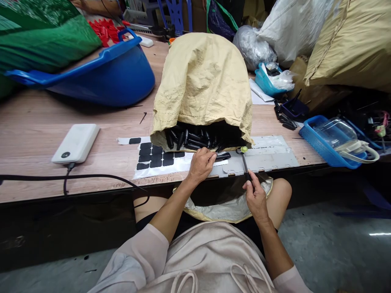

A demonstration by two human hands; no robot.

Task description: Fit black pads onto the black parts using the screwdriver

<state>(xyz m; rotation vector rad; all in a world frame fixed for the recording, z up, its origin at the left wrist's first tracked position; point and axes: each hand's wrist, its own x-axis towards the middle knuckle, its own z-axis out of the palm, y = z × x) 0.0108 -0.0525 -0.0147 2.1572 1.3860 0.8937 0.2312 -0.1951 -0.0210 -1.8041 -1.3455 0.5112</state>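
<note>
My left hand (201,163) is closed at the table's front edge, its fingertips pinching one end of a slim black plastic piece (223,157). My right hand (255,197) grips the dark handle of a small hammer (245,163) with a yellow-green face on its head. The hammer head is just right of the black piece, over a grey board (259,160). Behind both hands lies a tan sack (204,77), its mouth facing me, with many similar black pieces (194,138) inside. Left of my left hand is a white sheet with black square stickers (157,155).
A white power bank (75,143) with a black cable (100,176) lies at the left. A blue basin (106,75) stands behind it. On the right are a blue basket (330,140) and full sacks (351,44). An open sack (226,209) lies between my knees.
</note>
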